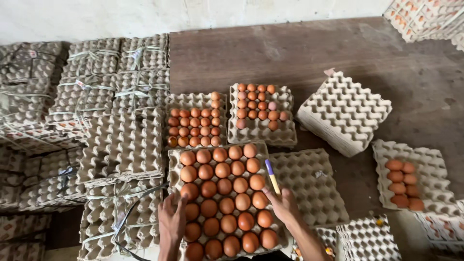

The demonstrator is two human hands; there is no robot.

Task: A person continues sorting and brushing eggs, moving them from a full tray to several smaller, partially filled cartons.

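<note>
The person is gripping a full tray of brown eggs (224,198) at the near centre by opposite edges, keeping it level: the left hand (171,220) is clasping its left rim, while the right hand (285,205) is bracing the right rim and pinching a yellow-and-purple pen (272,176).

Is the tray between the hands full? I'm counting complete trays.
Full as far as visible: brown eggs fill every visible cup of the egg tray; its near edge is cut off, so the last row is unclear.
</note>
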